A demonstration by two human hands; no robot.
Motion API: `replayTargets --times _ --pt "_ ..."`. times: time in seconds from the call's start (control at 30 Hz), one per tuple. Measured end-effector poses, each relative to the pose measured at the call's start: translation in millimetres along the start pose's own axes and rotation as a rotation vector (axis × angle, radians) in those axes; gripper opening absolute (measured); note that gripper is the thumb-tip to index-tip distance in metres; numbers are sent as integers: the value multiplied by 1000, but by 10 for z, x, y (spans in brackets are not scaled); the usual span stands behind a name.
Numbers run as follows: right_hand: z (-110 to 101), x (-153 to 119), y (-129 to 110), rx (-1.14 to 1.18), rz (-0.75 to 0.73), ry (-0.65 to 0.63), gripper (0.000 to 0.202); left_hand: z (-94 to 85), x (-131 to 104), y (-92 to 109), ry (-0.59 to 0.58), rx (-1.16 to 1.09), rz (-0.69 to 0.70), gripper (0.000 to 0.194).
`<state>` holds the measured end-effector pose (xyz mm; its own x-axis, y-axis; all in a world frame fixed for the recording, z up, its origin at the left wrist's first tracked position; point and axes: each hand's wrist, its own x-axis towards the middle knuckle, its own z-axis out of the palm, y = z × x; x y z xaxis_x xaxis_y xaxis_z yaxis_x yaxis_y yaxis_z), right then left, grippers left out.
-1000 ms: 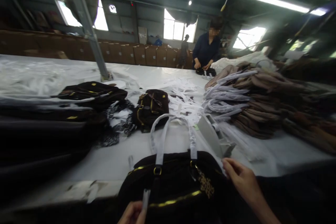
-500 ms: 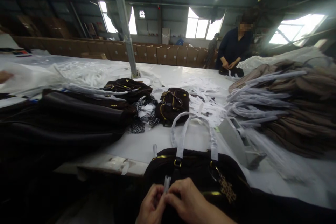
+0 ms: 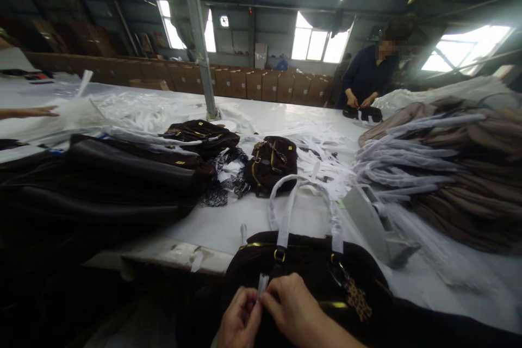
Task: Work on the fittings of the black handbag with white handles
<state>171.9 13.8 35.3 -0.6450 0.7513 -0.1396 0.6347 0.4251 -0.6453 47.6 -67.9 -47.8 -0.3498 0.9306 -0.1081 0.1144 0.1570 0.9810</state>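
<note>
At the near edge of the long white work table (image 3: 228, 228), a black fabric handbag with gold trim and white-wrapped handles (image 3: 310, 272) is laid partly over the table's edge, its handles (image 3: 304, 206) arching up and away from the wearer. Over the front of this bag, the left hand (image 3: 238, 321) and the right hand (image 3: 291, 310) are brought together, touching at the fingertips. A small white strip of paper or plastic (image 3: 262, 284) is pinched between the curled fingers of both hands (whether it is fixed to the bag cannot be told), so that both hands are closed upon it.

Further along the table, a small dark brown bag with gold zips (image 3: 271, 163) is seen, and beside it a flat black bag (image 3: 202, 133). A large heap of dark bags (image 3: 101, 179) is spread at the left, and a stack of brown bags with wrapped handles (image 3: 448, 157) at the right. A grey tape dispenser (image 3: 375, 223) stands near the handbag. At the far side, a person in dark clothing (image 3: 367, 79) is bent over another dark bag.
</note>
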Motion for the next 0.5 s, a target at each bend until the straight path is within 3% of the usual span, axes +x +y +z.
replayTargets --times 0.1,0.17,0.23,0.3,0.4,0.5 --pt "32 -10 28 48 31 48 13 -2 2 60 12 -13 -11 41" --pt "35 -15 37 118 41 69 17 -5 2 70 3 -14 -30 43" --pt "34 -11 43 151 26 55 18 -15 2 56 -16 -5 -37 44" --pt "40 -1 50 140 7 31 6 -34 3 39 -38 2 -26 45" --pt "57 8 57 130 24 22 9 -67 -2 52 -63 -24 1 45" --pt "42 2 48 154 25 3 11 -78 -21 106 -71 -84 -54 42"
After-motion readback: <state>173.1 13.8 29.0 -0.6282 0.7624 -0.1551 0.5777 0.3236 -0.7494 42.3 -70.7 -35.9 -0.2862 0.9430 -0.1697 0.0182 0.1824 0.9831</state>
